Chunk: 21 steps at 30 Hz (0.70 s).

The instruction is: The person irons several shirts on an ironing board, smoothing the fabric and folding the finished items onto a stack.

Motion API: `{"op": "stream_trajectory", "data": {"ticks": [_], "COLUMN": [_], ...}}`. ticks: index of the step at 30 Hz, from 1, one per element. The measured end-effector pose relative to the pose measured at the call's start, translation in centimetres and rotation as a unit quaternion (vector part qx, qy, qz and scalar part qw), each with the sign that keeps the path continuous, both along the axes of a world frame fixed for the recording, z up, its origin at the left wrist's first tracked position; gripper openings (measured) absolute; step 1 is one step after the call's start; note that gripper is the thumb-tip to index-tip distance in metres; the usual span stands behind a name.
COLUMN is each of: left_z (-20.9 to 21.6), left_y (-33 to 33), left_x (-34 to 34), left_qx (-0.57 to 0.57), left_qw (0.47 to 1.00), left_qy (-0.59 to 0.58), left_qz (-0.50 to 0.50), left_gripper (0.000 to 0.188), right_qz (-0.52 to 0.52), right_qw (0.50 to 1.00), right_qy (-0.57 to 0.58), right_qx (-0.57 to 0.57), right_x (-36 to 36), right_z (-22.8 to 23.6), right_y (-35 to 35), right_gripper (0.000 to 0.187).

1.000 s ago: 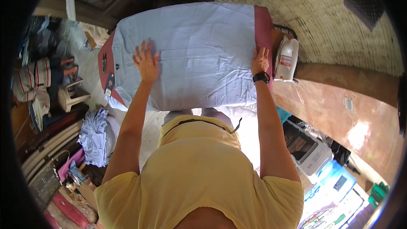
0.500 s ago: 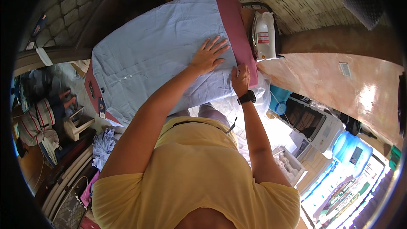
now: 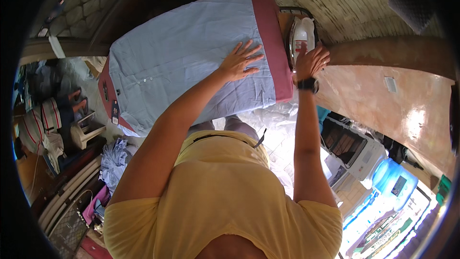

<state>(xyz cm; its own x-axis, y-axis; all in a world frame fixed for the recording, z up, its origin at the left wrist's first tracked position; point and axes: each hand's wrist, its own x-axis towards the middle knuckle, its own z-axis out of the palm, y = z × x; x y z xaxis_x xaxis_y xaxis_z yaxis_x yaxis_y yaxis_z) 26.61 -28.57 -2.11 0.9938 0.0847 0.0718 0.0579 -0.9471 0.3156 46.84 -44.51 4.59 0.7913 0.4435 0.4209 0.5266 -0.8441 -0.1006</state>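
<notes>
A light blue button-front garment lies spread over a board with a maroon cover, which shows at both ends. My left hand rests palm down on the cloth near its right end, fingers spread. At the board's right end a white iron stands on a dark metal rest. My right hand, with a dark watch on its wrist, is at the near end of the iron. Its fingers are stretched out and partly cover the iron; no closed grip shows.
A pinkish wall rises close on the right. Behind me on the right are a white appliance and a blue water jug. To the left are a stool, crumpled blue clothes and another person's legs.
My right hand has left the maroon board edge and moved right and away from me to the iron. The left hand stays flat on the garment.
</notes>
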Motion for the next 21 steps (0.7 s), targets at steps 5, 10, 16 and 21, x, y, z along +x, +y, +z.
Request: {"op": "stream_trajectory", "data": {"ticks": [5, 10, 16, 21], "left_z": [3.0, 2.8, 2.7, 1.1], "left_y": [0.6, 3.7, 7.5, 11.1], "left_x": [-7.2, -22.6, -31.6, -33.9], "left_qx": [-0.127, -0.119, 0.006, -0.005], "left_qw": [0.967, 0.879, 0.802, 0.761], "left_qy": [-0.19, -0.254, -0.271, -0.274], "left_qz": [0.109, 0.386, 0.533, 0.588], "left_gripper": [0.04, 0.023, 0.019, 0.02], "right_qz": [-0.005, 0.007, 0.434, 0.566], "right_qw": [0.96, 0.925, 0.874, 0.796], "right_qy": [0.279, 0.379, 0.211, 0.18], "right_qx": [0.019, 0.036, -0.056, -0.113], "right_x": [9.1, 8.4, -2.5, -5.5], "right_z": [-2.2, 3.9, 8.6, 5.7], "right_y": [1.1, 3.2, 6.8, 8.5], "right_gripper": [0.073, 0.077, 0.065, 0.061]}}
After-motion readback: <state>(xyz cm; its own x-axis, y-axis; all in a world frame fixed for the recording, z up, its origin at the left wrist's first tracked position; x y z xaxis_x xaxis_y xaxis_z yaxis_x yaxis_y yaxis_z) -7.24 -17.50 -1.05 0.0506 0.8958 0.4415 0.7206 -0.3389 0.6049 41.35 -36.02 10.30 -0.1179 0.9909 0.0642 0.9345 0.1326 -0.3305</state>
